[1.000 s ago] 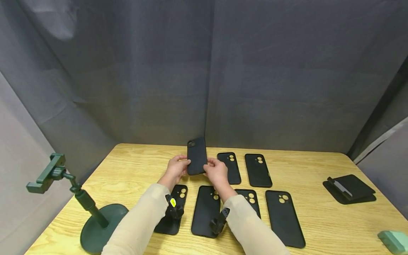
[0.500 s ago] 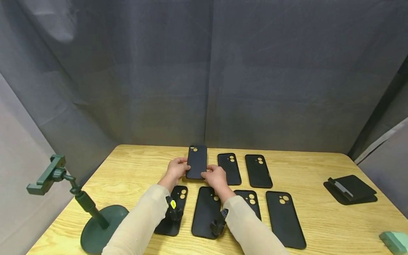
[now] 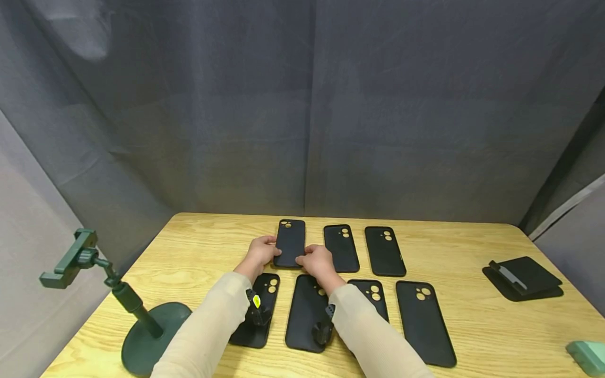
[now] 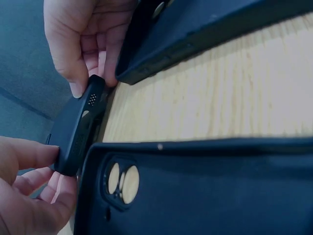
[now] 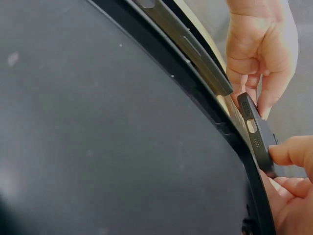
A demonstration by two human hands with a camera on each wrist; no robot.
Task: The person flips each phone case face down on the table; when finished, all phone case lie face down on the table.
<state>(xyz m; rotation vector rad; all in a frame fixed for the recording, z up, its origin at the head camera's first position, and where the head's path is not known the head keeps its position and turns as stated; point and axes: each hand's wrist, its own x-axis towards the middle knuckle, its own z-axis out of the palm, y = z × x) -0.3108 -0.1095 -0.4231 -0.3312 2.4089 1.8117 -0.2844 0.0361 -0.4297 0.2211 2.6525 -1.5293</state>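
A black phone case (image 3: pixel 289 242) lies lengthwise at the left end of the back row on the wooden table (image 3: pixel 198 247), camera holes at the far end. My left hand (image 3: pixel 261 253) pinches its near left edge and my right hand (image 3: pixel 314 260) pinches its near right corner. In the left wrist view the case (image 4: pixel 78 128) sits between my left hand's thumb and fingers (image 4: pixel 34 181), with the right hand (image 4: pixel 88 44) at its other side. In the right wrist view the case's end (image 5: pixel 255 131) shows between both hands. Whether it rests fully flat I cannot tell.
Two more black cases (image 3: pixel 341 248) (image 3: pixel 384 250) lie in the back row, and several in the front row (image 3: pixel 424 321) under my forearms. A green phone stand (image 3: pixel 142 325) is at the front left, a black folded stand (image 3: pixel 522 277) at the right, and a mint object (image 3: pixel 588 356) at the front right corner.
The case was held tilted up above the table. Both hands have brought it down and laid it low beside the back row.
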